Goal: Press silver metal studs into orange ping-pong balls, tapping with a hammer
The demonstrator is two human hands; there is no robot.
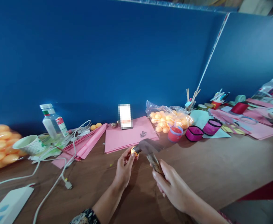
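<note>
My left hand [124,168] pinches an orange ping-pong ball [134,151] between thumb and fingers, just above the brown table. Dark patches show on the ball's right side. My right hand [167,180] is wrapped round the wooden handle of a hammer [154,162]. Its dark head is smeared by motion and lies close to the ball; whether the two touch I cannot tell. Behind the hands, pink paper sheets [127,137] carry a small cluster of dark rings or beads [143,134]. A clear bag of orange balls [161,120] lies to the right of the sheets.
At left are another bag of balls [1,146], a paper cup [30,144], a clear bottle [51,123], a white cable [54,185] and a power strip [12,205]. A red tub [175,134] and magenta rings [194,133] stand right. A blue partition [103,56] rises behind.
</note>
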